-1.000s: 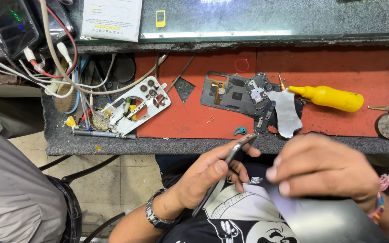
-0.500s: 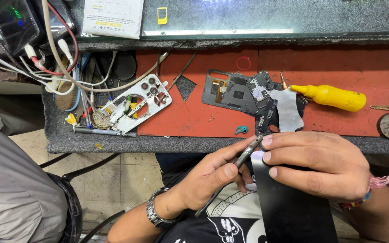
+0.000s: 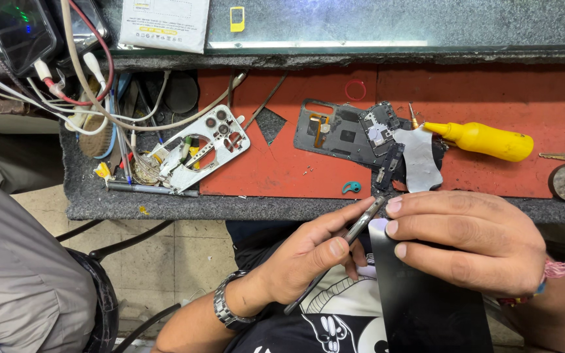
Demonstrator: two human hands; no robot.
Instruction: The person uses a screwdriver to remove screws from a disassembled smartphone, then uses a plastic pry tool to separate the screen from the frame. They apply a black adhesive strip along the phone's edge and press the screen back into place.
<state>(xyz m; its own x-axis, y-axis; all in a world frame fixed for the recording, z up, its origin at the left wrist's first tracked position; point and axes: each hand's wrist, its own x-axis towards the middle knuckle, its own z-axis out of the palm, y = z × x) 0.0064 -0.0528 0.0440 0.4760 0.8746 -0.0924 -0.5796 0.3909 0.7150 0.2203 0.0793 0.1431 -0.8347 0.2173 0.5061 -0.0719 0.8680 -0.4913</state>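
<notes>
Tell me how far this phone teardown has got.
Done: a dark back cover and small boards lie stripped on the red mat. In hand: the left hand holds metal tweezers to the top corner of a black panel, which the right hand steadies. Left: the parts on the mat lie loose, unassembled.

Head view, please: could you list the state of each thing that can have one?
Black phone: held by right hand, back up.
Thin tool: in left hand grip, tip at the phone's top corner.
White phone frame: stripped, lying flat.
Dark phone frame: opened, parts exposed.
Yellow bottle: lying on its side.
</notes>
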